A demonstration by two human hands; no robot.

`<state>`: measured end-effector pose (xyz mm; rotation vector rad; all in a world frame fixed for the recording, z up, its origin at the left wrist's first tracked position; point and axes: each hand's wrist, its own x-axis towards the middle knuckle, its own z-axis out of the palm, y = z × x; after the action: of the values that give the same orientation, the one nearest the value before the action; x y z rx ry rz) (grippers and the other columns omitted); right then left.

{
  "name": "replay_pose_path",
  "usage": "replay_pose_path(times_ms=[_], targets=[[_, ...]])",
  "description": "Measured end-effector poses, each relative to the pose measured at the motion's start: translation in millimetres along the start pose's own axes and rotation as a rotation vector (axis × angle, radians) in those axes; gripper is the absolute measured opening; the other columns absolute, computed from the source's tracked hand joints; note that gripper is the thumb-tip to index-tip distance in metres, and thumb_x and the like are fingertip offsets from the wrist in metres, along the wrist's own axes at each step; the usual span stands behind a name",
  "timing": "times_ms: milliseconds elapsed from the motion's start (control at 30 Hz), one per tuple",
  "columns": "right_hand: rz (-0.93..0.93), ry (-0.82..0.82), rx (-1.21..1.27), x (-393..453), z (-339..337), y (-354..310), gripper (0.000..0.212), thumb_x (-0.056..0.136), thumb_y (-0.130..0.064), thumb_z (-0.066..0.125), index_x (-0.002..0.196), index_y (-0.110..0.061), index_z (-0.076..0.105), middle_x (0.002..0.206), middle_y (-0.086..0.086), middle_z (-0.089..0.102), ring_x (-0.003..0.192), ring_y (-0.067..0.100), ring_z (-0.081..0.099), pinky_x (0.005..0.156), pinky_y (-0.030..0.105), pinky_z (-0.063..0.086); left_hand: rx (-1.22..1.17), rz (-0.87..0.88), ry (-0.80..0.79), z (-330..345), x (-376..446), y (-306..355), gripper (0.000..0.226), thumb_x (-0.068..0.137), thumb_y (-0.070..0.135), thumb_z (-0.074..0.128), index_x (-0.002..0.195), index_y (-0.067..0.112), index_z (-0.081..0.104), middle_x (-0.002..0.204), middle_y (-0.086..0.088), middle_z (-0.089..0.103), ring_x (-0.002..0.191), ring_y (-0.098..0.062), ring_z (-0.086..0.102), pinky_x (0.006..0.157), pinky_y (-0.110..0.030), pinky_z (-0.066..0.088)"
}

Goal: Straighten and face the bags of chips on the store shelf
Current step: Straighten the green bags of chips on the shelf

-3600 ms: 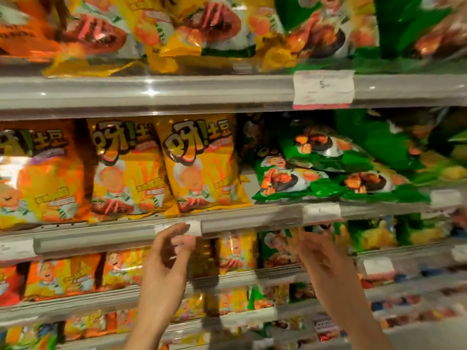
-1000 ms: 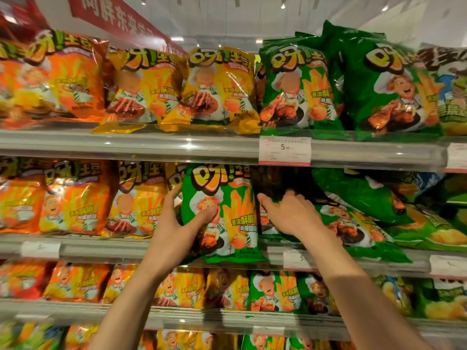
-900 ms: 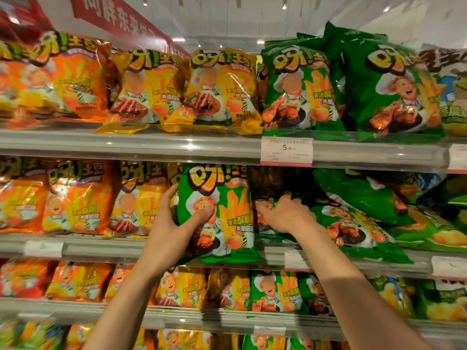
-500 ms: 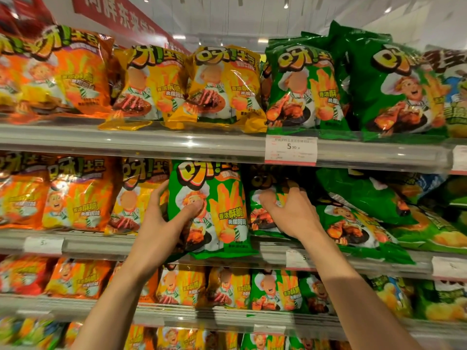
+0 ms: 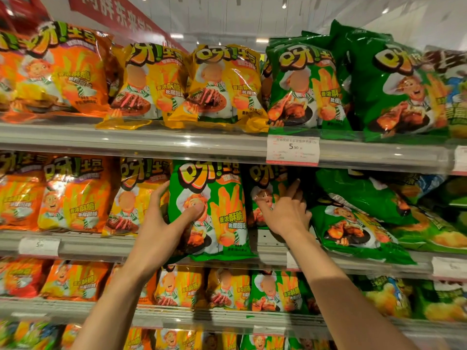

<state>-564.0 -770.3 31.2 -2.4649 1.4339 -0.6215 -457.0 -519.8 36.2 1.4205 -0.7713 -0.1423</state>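
At the front edge of the middle shelf (image 5: 156,245), our left hand (image 5: 161,223) clamps the upright green bag (image 5: 214,210), thumb across its face. Our right hand (image 5: 285,210) presses flat, uncurled fingers on the second green bag (image 5: 262,188) behind. Pushing too hard there could topple the slumped bags (image 5: 353,223) beside it off the edge.
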Motion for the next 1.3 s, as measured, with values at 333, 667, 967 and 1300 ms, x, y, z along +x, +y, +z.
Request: replay_pose_path(times_ms=[333,667,967,1300], targets=[[-0.024,-0.033,0.452,13.5,2.6,-7.2,0.092,0.085,-0.057,0.067,0.147,-0.005,0.024,0.144,0.019,0.043,0.130,0.041,0.046,0.106,0.046,0.041,0.002,-0.002,-0.008,1.2,-0.5,-2.1,0.076,0.071,0.049,0.080,0.135,0.052,0.039,0.108,0.024,0.071,0.098,0.004,0.069,0.066,-0.007,0.052],[0.031,-0.052,0.892,7.4,-33.3,8.3,0.059,0.099,-0.056,0.043,0.145,-0.020,0.040,0.138,0.008,0.053,0.124,0.029,0.051,0.101,0.036,0.039,0.055,0.039,-0.043,49.3,-1.9,-9.8,0.093,0.066,0.071,0.076,0.144,0.051,0.029,0.128,0.015,0.066,0.115,-0.009,0.066,0.097,-0.038,0.054],[-0.119,-0.204,0.798,-10.9,-59.7,30.5,0.054,0.091,-0.047,0.063,0.138,-0.022,0.051,0.126,-0.007,0.063,0.112,0.014,0.063,0.100,0.039,0.051,0.167,0.126,-0.066,127.5,25.9,-21.1,0.064,0.088,0.045,0.074,0.137,0.048,0.032,0.120,0.020,0.063,0.107,0.008,0.062,0.089,-0.021,0.053],[-0.115,-0.194,0.602,-18.8,-48.1,44.1,0.059,0.097,-0.032,0.061,0.146,-0.015,0.033,0.131,0.001,0.060,0.113,0.018,0.059,0.099,0.044,0.051,0.238,0.081,-0.243,133.1,38.9,-29.1,0.065,0.092,0.058,0.061,0.146,0.050,0.024,0.147,0.010,0.049,0.132,-0.004,0.048,0.109,-0.028,0.042]])
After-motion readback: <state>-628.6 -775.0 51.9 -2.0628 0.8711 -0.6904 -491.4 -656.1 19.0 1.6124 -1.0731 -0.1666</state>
